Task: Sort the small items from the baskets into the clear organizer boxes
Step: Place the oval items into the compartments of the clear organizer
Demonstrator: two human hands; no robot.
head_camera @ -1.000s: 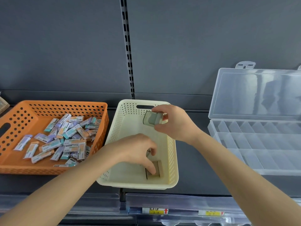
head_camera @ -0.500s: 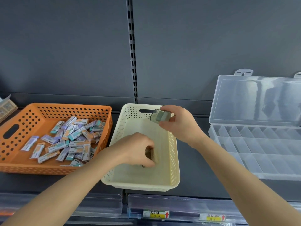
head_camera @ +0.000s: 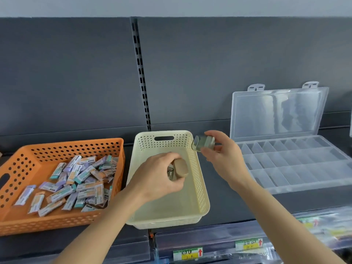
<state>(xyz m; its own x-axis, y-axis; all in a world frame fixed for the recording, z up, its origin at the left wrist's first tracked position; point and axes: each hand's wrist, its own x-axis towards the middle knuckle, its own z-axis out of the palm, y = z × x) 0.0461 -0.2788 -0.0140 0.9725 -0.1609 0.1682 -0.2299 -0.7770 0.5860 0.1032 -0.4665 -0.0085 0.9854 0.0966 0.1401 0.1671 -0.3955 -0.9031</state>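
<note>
In the centre of the frame, the left hand point(head_camera: 160, 178) is curling its fingers round a small tan rounded item point(head_camera: 181, 167), holding it above the floor of the cream perforated plastic basket point(head_camera: 163, 146). The right hand point(head_camera: 222, 155) is pinching a small grey-green translucent case point(head_camera: 203, 142) just past the basket's right rim. That is the side facing the clear compartmented plastic organizer box point(head_camera: 297, 164) lying open at the right, probably so it can go in next.
</note>
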